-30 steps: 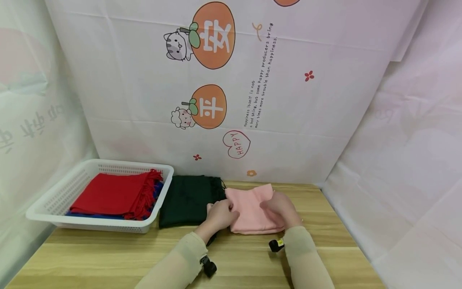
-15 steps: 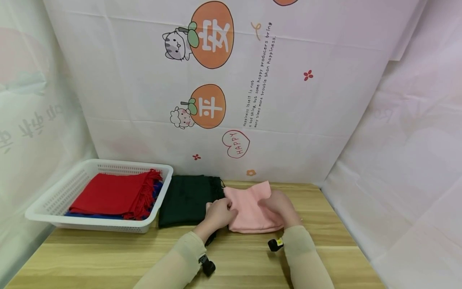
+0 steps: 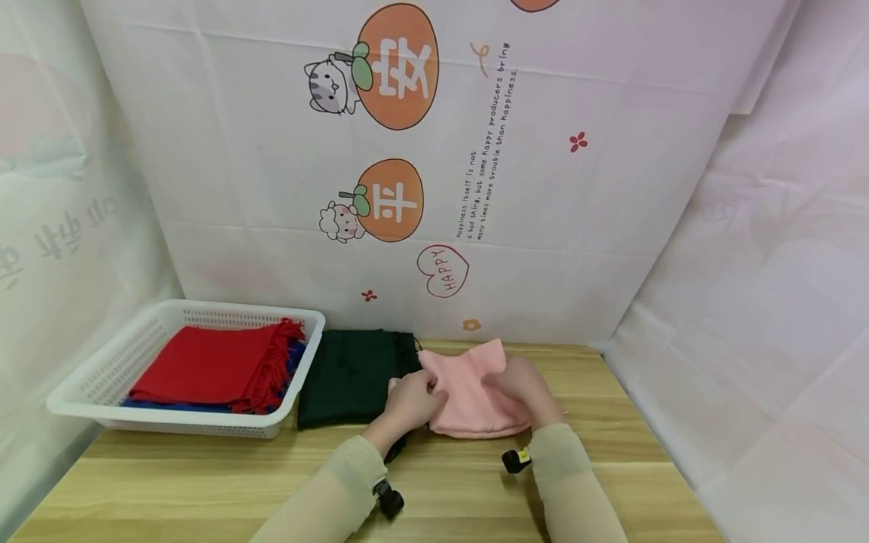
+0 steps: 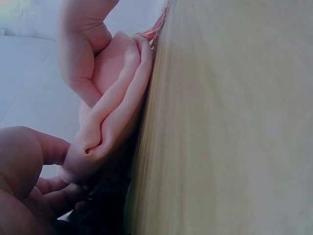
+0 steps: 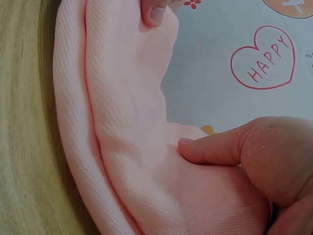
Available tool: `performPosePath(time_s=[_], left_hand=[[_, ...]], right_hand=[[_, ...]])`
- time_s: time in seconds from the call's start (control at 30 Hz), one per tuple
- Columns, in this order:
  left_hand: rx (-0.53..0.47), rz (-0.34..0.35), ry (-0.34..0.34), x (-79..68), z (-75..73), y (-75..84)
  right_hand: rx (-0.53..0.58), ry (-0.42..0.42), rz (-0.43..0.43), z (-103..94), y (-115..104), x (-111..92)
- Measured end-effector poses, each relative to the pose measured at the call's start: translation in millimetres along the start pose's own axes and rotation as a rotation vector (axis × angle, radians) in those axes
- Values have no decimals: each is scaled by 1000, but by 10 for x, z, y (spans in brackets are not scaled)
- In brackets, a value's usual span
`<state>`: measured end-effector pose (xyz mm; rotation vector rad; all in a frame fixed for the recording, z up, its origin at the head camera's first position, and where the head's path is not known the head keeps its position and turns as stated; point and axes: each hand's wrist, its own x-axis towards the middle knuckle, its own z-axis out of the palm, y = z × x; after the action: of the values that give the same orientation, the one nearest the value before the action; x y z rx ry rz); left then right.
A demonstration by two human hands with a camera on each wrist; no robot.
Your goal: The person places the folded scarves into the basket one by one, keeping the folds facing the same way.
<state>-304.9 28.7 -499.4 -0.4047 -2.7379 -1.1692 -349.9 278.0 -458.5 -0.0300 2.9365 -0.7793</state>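
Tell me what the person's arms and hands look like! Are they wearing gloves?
No gloves: the left hand and right hand are bare. The left sleeve and right sleeve are long and pale beige. Each wrist has a small black gadget, one by the left cuff and one by the right cuff, which has a yellow patch.
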Motion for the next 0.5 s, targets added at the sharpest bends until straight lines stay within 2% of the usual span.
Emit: performPosePath(time_s=[0.5], left_hand=[[-1, 0, 16, 4, -76, -116]], right_hand=[[61, 9, -21, 48, -125, -29]])
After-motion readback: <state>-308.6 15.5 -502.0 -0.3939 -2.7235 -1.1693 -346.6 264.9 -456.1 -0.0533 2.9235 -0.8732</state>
